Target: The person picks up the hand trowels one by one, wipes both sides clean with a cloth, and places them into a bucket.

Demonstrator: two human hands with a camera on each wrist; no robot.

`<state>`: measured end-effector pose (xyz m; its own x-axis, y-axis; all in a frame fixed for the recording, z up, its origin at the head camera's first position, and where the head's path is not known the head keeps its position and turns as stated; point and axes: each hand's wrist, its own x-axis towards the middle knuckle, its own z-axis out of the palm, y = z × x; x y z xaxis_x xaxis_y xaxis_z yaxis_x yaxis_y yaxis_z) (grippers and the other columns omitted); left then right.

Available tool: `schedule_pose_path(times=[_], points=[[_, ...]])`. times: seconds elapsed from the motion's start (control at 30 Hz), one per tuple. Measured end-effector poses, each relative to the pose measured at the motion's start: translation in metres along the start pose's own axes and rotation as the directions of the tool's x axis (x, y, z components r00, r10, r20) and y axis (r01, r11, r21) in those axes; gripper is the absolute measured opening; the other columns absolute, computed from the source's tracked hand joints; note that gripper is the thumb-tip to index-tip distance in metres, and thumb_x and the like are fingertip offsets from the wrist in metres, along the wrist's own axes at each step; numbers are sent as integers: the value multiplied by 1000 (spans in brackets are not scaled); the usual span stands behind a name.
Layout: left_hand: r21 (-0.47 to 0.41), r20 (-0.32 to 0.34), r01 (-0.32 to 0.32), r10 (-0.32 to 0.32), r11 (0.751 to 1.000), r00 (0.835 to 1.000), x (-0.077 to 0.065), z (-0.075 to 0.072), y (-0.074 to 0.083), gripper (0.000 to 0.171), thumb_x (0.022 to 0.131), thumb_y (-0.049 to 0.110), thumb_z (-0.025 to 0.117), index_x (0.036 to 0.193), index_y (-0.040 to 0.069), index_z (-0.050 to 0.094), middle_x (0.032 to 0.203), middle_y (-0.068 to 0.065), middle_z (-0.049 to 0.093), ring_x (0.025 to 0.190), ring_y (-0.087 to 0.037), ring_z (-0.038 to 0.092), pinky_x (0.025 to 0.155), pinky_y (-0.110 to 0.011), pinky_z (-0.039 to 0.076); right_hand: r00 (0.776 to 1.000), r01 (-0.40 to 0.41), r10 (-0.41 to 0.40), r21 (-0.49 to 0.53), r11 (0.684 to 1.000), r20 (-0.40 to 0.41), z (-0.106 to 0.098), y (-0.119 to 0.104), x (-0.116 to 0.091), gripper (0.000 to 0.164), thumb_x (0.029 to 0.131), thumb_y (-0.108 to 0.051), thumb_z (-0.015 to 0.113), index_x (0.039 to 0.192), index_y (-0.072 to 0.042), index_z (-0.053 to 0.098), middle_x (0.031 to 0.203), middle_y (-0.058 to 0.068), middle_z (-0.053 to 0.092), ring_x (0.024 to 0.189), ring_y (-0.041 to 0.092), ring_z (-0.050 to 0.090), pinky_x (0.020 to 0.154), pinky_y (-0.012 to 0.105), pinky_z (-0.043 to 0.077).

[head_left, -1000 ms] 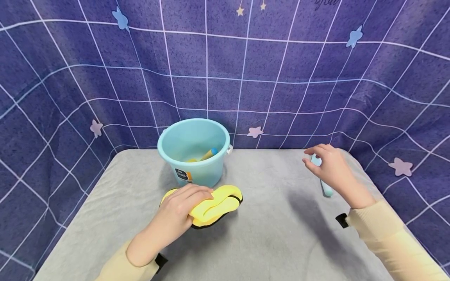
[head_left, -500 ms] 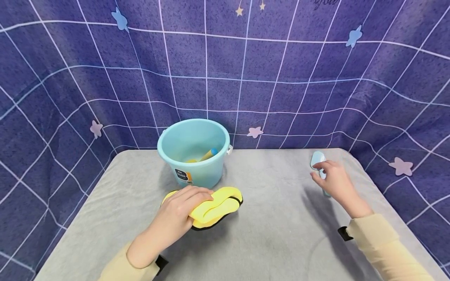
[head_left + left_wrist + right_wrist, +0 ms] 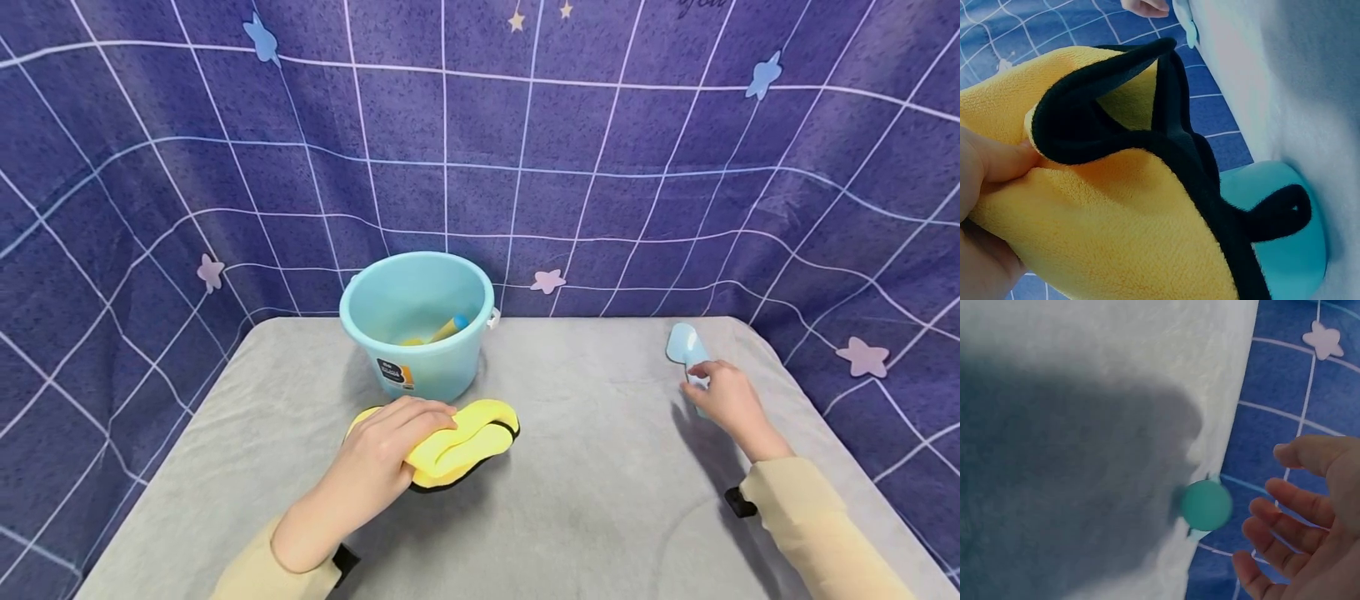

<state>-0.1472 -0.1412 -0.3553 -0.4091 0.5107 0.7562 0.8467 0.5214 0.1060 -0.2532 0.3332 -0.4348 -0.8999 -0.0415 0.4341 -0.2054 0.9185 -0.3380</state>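
Observation:
My left hand (image 3: pixel 393 437) grips a folded yellow towel (image 3: pixel 468 442) with black edging, close in front of the bucket. The left wrist view shows the towel (image 3: pixel 1110 212) bunched in the fingers, its black hanging loop (image 3: pixel 1282 209) sticking out. Over on the right, my right hand (image 3: pixel 727 400) hovers above a light-blue long-handled tool with a flat rounded head (image 3: pixel 682 343); the hand covers most of the handle in the head view. In the right wrist view the fingers (image 3: pixel 1285 534) are loosely curved and apart from the handle's round teal end (image 3: pixel 1206 505).
A light-blue bucket (image 3: pixel 360 329) stands at the back, left of the middle. Inside lie a yellow stick with a blue tip (image 3: pixel 453 327) and something else yellow. A grey cloth (image 3: pixel 577 467) covers the table, and a purple gridded curtain (image 3: pixel 570 192) hangs behind and at both sides.
My right hand has come down and toward me, from over the tool's head to over its handle, uncovering the head. The left hand keeps its grip on the towel with hardly any movement.

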Motion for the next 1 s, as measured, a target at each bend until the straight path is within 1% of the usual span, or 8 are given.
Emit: schedule_pose_path(times=[0.17,0.3,0.37,0.53,0.63,0.73,0.87,1.0], points=[[-3,7,4,-4,1000,1000,-1,0,0,46,66,-18,61,99,12,67,100,3,67,90,-13,64,74,-30,52,996,-70,72,-28,997,49,8,12,1,27,75,-15,70,91,7,67,91,29,64,88,49,59,74,55,46],[-2,12,11,-10,1000,1000,-2,0,-1,45,66,-18,62,99,13,67,100,3,67,91,-13,64,74,-31,52,991,-110,112,-34,993,73,14,19,2,28,74,-15,69,92,7,65,84,25,64,77,44,59,69,53,47],[0,13,14,-14,1000,1000,-2,-1,-1,45,67,-17,62,100,13,67,100,3,67,91,-12,64,73,-31,52,988,-130,133,-36,991,84,16,21,3,31,74,-15,68,94,8,64,84,25,64,75,43,59,67,53,47],[1,10,13,-13,1000,1000,-2,-1,-1,43,67,-16,64,100,13,67,100,3,67,91,-13,64,73,-31,52,971,-190,198,-73,979,132,20,25,9,39,76,-18,63,99,14,61,92,32,63,80,50,59,69,54,48],[-1,11,12,-12,1000,1000,-2,0,-2,42,67,-15,65,100,12,67,100,3,68,91,-13,64,74,-31,52,961,-218,229,-89,972,152,23,28,11,33,76,-19,62,90,11,62,79,28,63,69,44,59,61,49,48],[-4,14,12,-12,1000,1000,-2,-1,-2,43,68,-15,64,100,12,67,101,3,68,92,-13,64,74,-31,52,954,-239,251,-92,967,165,25,31,12,24,75,-19,61,79,5,63,66,18,60,59,33,55,51,42,43],[-6,23,20,-20,1000,1000,-3,-1,-2,43,68,-15,64,101,12,67,101,2,68,93,-12,64,75,-31,52,943,-250,266,-103,963,201,25,33,15,19,75,-20,60,71,-1,59,63,15,57,58,31,53,49,41,41],[-4,32,22,-22,1000,999,-3,0,-2,42,68,-14,65,100,13,67,101,2,68,93,-12,64,76,-30,52,924,-267,291,-124,956,248,23,32,18,23,76,-21,58,64,-4,49,64,16,54,58,32,52,51,43,42]])
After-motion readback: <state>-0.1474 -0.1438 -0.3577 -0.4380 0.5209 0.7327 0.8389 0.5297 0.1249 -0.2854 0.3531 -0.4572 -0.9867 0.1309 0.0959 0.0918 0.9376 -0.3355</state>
